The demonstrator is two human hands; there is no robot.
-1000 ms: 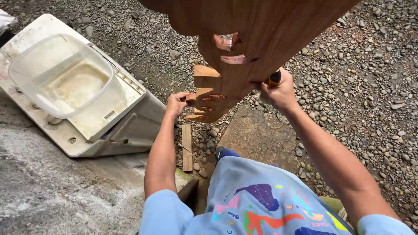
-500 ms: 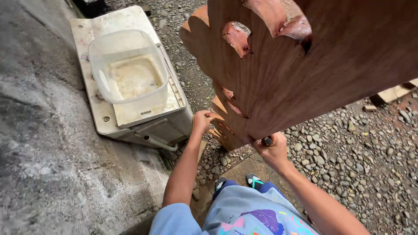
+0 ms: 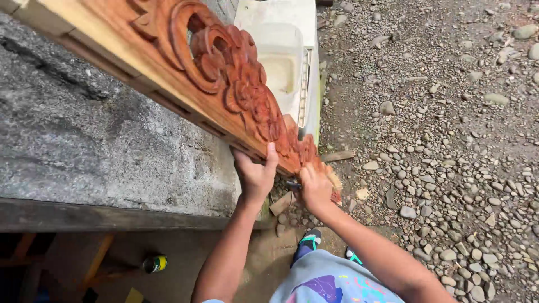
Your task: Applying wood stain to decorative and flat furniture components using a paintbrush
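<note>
A: Long reddish-brown carved wooden panel with scrolled openwork (image 3: pixel 224 73), slanting from upper left of the frame down to centre, lower end just above the ground.

B: Left hand (image 3: pixel 255 177) clasped under the pale plain edge, thumb up against it. Bracing the weight, probably, and keeping the carved face turned up.

A: Right hand (image 3: pixel 315 188) closed at the panel's lowest tip, round a small dark tool perhaps; too hidden to name.

B: Edges? Rough grey concrete slab (image 3: pixel 101 146) tight along the left, dark timber beam (image 3: pixel 112 216) below it.

A: White plastic tub on a white square base (image 3: pixel 289 62) just behind the panel, upper centre. Little slack there.

B: Open room only rightward, over loose grey gravel (image 3: pixel 449 140). Scrap wood offcuts (image 3: pixel 337 156) near the tip.
</note>
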